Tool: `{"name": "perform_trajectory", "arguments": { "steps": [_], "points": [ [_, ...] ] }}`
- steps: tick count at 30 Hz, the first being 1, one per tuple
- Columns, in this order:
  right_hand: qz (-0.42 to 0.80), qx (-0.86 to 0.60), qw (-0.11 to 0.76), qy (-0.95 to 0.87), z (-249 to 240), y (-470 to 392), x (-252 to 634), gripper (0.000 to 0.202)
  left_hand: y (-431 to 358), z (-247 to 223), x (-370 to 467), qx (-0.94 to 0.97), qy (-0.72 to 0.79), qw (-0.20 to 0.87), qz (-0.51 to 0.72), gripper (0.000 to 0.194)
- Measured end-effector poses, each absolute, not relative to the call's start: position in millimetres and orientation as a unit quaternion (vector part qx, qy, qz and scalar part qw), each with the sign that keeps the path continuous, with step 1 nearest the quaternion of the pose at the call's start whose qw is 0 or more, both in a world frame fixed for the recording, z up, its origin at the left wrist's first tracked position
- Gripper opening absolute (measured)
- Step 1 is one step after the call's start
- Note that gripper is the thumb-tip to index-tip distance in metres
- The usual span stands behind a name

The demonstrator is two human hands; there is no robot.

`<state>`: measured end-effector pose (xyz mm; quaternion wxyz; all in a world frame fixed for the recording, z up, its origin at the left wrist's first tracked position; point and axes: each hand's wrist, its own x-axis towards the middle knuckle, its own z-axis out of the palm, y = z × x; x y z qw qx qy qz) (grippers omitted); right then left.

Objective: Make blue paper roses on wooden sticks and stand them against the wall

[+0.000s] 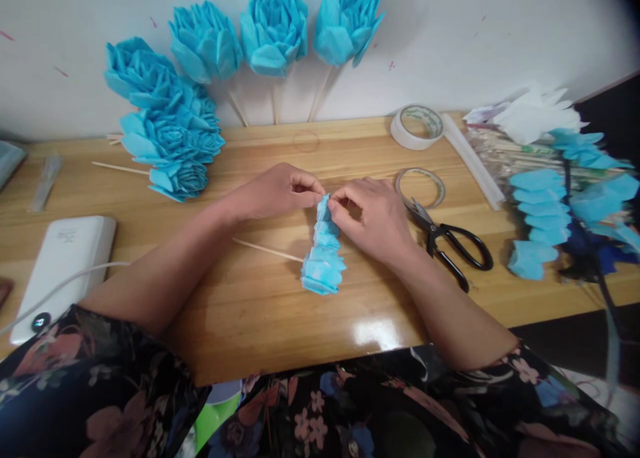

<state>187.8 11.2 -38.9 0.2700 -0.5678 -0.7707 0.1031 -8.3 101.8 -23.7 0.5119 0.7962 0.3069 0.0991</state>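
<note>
A blue crepe paper petal strip (326,239) lies on the wooden table in front of me, its petals running from my fingertips towards my body. At its near end the petals are bunched around a thin wooden stick (267,249) that points left. My left hand (280,188) pinches the far tip of the strip between thumb and finger. Right beside it, my right hand (373,211) has thumb and fingers closed on the same tip from the right. The fingertips of both hands almost touch.
Black-handled scissors (440,235) and two tape rolls (417,126) lie to the right. Finished blue paper flowers (173,128) are heaped at the back left, others (275,31) lean on the wall. A white power bank (70,258) is at left, more petal strips (543,208) at right.
</note>
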Motion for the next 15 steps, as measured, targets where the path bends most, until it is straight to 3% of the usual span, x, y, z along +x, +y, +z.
{"name": "perform_trajectory", "arguments": {
  "steps": [15],
  "points": [
    [0.140,-0.560,0.266,-0.772,-36.8,12.2,190.2,0.018,101.7,-27.9,-7.0,0.805,0.301,0.498,0.115,0.031]
  ]
}}
